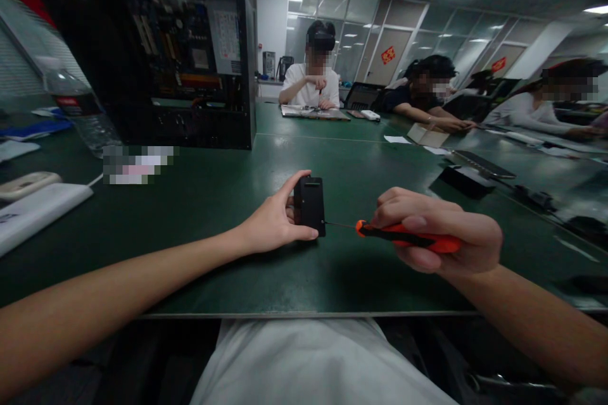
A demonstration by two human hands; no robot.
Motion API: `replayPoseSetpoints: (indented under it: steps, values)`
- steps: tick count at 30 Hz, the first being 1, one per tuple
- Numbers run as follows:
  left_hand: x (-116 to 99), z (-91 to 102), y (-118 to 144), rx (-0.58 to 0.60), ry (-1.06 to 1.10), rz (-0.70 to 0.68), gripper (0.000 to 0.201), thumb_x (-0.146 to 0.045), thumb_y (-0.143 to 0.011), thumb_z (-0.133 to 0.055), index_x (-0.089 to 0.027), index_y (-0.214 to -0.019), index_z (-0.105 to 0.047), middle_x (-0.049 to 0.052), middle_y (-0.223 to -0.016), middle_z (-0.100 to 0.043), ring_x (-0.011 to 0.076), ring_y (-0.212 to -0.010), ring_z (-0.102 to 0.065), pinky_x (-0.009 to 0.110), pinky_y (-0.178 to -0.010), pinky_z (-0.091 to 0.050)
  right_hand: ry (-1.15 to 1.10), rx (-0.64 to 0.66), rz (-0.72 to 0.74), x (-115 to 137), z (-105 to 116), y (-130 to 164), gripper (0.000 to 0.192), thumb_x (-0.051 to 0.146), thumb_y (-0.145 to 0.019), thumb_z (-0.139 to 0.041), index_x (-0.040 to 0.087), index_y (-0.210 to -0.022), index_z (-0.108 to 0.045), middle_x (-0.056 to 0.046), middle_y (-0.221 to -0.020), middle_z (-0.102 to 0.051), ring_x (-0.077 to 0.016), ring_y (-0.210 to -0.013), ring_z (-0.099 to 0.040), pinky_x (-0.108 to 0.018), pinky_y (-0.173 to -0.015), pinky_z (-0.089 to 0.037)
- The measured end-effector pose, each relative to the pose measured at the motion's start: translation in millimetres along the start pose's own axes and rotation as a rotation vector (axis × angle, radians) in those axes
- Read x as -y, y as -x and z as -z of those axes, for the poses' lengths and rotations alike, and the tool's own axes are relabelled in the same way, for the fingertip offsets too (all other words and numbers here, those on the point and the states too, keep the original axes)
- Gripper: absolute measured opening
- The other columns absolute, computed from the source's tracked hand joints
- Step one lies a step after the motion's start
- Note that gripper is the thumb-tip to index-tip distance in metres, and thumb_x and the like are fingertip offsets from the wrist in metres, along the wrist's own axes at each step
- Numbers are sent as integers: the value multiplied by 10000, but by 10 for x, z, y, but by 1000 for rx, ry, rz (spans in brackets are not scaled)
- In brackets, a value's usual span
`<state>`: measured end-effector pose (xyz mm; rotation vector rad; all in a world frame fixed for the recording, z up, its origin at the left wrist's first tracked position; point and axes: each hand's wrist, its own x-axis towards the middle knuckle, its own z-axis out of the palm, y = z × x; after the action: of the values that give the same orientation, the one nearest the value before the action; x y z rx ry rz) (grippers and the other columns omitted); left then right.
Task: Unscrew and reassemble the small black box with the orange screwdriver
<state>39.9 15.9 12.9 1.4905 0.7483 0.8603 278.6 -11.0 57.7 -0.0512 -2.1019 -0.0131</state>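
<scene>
My left hand (275,218) grips a small black rectangular box (311,205) from its left side, thumb at the near end and a finger over the far end. The box is held at the green table (285,285), near its front edge; what kind of device it is I cannot tell. In my right hand (441,231) is an orange and black screwdriver (403,237), its fingers wrapped round the handle. The thin shaft points left, and its tip meets the box's right side near the lower corner, where a small bright spot shows.
An open computer case (190,69) stands at the back left, beside a plastic bottle (83,104). A white power strip (45,212) lies at the left. To the right are a small cardboard box (427,135) and a black box (465,181). Several people sit around the table.
</scene>
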Motion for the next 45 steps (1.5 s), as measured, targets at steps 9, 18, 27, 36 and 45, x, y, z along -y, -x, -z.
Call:
replayPoseSetpoints:
  steps: [9, 18, 27, 36, 45]
  values:
    - [-7, -2, -1, -9, -6, -3, 1151, -34, -636, -820, -246, -1568, -180, 56, -1031, -667, 175, -810, -710, 309, -742, -604, 133, -22, 100, -82, 14, -28, 224, 373, -976, -584, 178, -1068, -643, -55, -792, -648, -167, -691, -647, -328, -603, -576]
    - [31, 20, -4, 2, 5, -27, 1131, -51, -642, -838, -277, -1557, -213, 79, -1091, -662, 210, -856, -730, 358, -775, -613, 196, -87, 190, -108, 40, -74, 434, 165, -839, -677, 229, -1259, -590, -72, -974, -739, -203, -783, -693, -363, -647, -585]
    - [61, 3, -9, -7, 48, -33, 1126, -46, -628, -832, -277, -1550, -228, 63, -1068, -672, 213, -873, -723, 375, -796, -602, 307, -158, 154, -167, -31, 13, 484, 136, -701, -741, 271, -1146, -605, -43, -992, -695, -212, -820, -654, -394, -673, -578]
    - [78, 9, -9, -18, 11, -60, 1108, -81, -622, -847, -280, -1538, -256, 58, -1045, -668, 242, -888, -719, 400, -785, -593, 126, -96, 216, -187, -62, -2, 699, 87, -751, -668, 263, -1412, -523, -67, -1066, -752, -202, -823, -698, -371, -654, -602]
    - [91, 25, -18, -11, -31, -84, 1071, -87, -651, -834, -288, -1528, -253, 53, -1047, -659, 224, -879, -711, 394, -798, -592, 121, -55, 149, -172, -99, -19, 795, 84, -784, -726, 237, -1512, -446, -111, -1053, -765, -197, -773, -737, -299, -561, -612]
